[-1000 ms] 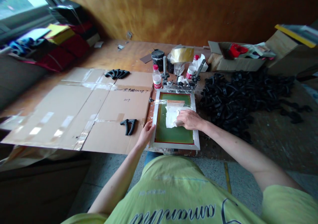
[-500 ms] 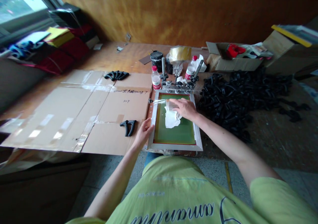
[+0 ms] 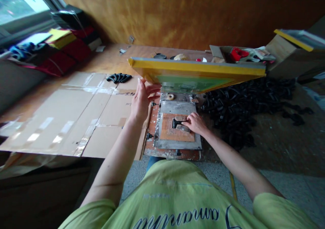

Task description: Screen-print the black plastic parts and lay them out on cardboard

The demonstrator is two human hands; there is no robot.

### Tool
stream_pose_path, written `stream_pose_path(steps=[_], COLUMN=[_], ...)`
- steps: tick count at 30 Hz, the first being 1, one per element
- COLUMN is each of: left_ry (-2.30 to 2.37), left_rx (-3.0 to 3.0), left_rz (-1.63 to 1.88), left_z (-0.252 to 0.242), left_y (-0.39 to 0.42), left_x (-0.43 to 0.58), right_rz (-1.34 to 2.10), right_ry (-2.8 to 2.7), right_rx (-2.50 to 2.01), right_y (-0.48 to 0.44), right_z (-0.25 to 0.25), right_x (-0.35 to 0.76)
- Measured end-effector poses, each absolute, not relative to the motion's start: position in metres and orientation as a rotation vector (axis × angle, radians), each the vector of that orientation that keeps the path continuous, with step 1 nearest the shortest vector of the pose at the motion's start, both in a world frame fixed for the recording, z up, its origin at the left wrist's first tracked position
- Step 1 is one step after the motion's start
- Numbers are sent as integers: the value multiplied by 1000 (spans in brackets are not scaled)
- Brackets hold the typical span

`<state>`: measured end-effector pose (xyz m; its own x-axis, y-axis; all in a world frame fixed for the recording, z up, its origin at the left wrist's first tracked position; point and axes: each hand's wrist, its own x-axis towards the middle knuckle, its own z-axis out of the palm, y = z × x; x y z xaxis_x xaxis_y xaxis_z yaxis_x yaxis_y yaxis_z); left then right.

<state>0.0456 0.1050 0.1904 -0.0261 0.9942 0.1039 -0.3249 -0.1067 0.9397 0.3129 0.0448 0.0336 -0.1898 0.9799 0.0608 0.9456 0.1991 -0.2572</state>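
Note:
A screen printing frame (image 3: 198, 66) with yellow-taped edges is tilted up over the bench, its green mesh facing down toward me. My left hand (image 3: 142, 98) is at its near left side, thumb and fingers around the edge. Below it, a metal base plate (image 3: 165, 106) carries a brown board (image 3: 167, 134) with a small raised rest. On that rest lies a black plastic handle-like part (image 3: 177, 122). My right hand (image 3: 196, 123) pinches the right end of this part. A roll of tape (image 3: 170, 96) sits behind the plate.
Flattened cardboard (image 3: 76, 114) covers the bench on the left, with several black parts (image 3: 119, 77) in a row. A big heap of black parts (image 3: 233, 110) lies right. Behind it stands an open carton (image 3: 220, 54). Red boxes (image 3: 61, 56) stand by the window.
The screen frame has swung up from lying flat, with my left hand at its edge. My right hand has left the white cloth on the mesh and now grips the black part below.

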Motion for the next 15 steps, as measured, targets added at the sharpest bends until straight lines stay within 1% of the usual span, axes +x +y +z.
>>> stream_pose_path(steps=[3, 4, 5, 6, 7, 8, 9, 10, 13, 15], left_ry=[972, 1010, 1050, 1083, 1101, 1101, 1085, 1068, 1099, 1247], left_rx=[971, 944, 911, 876, 830, 755, 676, 596, 429, 458], left_rz=[1474, 1411, 1298, 1113, 848, 681, 634, 615, 721, 784], left_z=[176, 164, 150, 134, 118, 104, 92, 82, 64, 53], left_y=[93, 80, 64, 46, 27, 10, -5, -16, -21, -7], left_x=[50, 51, 54, 57, 62, 67, 72, 76, 66, 34], right_rz=[267, 301, 325, 325, 301, 266, 236, 219, 210, 147], right_ry=[-2371, -2338, -2276, -2200, -2133, -2104, -2130, -2203, -2419, -2335], right_rx=[-1944, -1996, -2043, -2072, -2068, -2016, -1910, -1759, -1303, -1334], right_y=[35, 34, 31, 27, 22, 16, 8, 2, -5, 4], right_z=[31, 34, 38, 41, 45, 47, 49, 51, 53, 55], right_x=[283, 276, 270, 263, 255, 246, 235, 227, 228, 268])
